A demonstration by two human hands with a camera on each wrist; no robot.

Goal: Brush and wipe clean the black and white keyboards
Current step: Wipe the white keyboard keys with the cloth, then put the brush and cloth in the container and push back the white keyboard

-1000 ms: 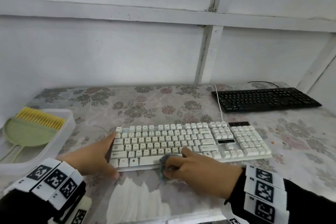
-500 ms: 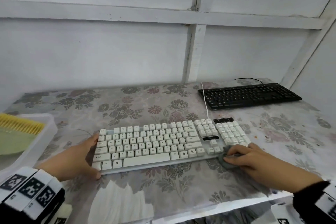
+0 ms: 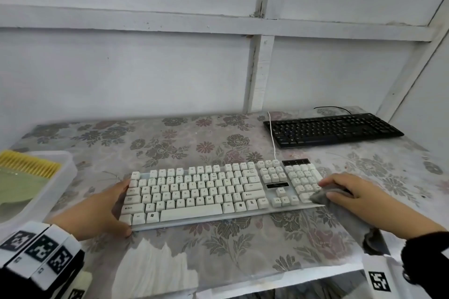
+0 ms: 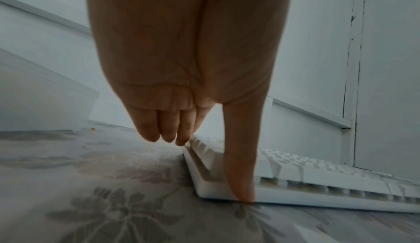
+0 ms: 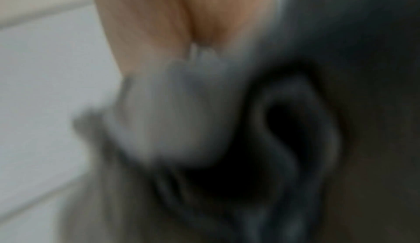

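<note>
Between both hands, white keyboard crosswise (left-right, spacebar nearest).

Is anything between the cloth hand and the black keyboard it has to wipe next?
Nothing visible does. Bare floral tabletop lies between the right hand, holding the grey cloth, and the black keyboard. The white keyboard's cable runs left of that path.

1. We are looking at a flowered tablecloth covering the table, its pattern grey with a few reddish blooms.
2. We are seeing a clear plastic tub sitting at the table's left edge.
3. We are facing a white panelled wall rising behind the table, crossed by a horizontal rail and an upright batten.
</note>
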